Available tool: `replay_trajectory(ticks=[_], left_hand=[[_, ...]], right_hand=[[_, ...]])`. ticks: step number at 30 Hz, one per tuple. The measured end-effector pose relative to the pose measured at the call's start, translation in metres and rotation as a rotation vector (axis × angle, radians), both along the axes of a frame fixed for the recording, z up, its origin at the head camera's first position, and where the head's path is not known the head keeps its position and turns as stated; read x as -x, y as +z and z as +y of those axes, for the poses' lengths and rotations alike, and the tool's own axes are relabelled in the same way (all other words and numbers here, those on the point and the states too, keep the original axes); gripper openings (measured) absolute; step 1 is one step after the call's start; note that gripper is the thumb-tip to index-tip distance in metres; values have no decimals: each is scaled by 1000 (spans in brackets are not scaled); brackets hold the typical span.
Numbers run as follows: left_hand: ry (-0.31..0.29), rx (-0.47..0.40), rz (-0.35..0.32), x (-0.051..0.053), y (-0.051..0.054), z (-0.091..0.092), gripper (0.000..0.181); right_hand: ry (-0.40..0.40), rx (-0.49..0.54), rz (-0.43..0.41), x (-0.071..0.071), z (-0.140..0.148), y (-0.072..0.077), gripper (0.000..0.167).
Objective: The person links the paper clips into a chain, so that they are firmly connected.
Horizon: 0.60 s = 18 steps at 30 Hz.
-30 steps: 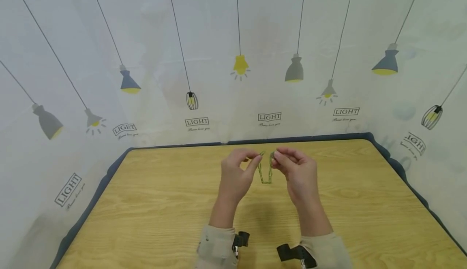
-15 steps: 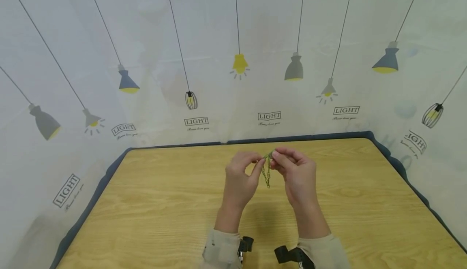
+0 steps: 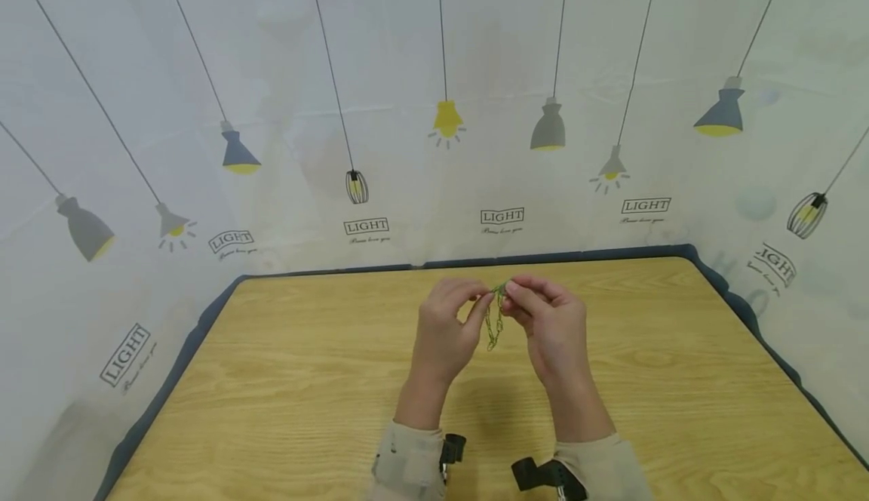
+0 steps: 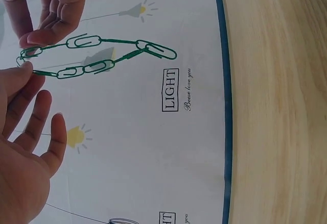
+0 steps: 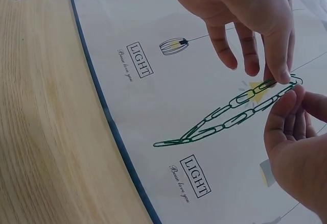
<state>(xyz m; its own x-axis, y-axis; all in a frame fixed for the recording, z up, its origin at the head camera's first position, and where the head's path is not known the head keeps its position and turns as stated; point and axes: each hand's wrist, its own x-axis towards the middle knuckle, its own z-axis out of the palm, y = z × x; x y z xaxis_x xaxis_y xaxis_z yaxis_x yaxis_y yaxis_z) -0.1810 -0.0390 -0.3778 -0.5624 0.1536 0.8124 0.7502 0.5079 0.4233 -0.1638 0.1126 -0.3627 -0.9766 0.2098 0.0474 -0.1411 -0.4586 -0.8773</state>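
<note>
A chain of linked green paper clips (image 3: 500, 325) hangs in a loop above the table, its two ends brought together between the fingertips. My left hand (image 3: 446, 333) pinches one end between thumb and forefinger. Thumb and forefinger of my right hand (image 3: 558, 333) pinch the other end close beside it. In the left wrist view several clips of the chain (image 4: 84, 41) are plain to see. From the right wrist the chain (image 5: 239, 118) shows as a long narrow loop. Whether the two end clips are hooked together is hidden by the fingertips.
Below the hands lies a light wood table (image 3: 285, 380) with a dark blue edge (image 3: 495, 262) along its back. A white backdrop (image 3: 407, 48) printed with hanging lamps rises behind and at the sides. Black straps (image 3: 543, 474) sit on the wrists.
A second ago the hands were apart and the chain hung in a wide U. My left hand has moved right to meet the right hand, and the loop has narrowed.
</note>
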Motion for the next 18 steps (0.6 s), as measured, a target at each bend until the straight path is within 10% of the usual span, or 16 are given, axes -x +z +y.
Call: replay_trajectory(ticks=[18], left_hand=[[57, 145, 94, 0, 6, 2, 4]], right_hand=[[3, 16, -13, -1, 1, 4, 11]])
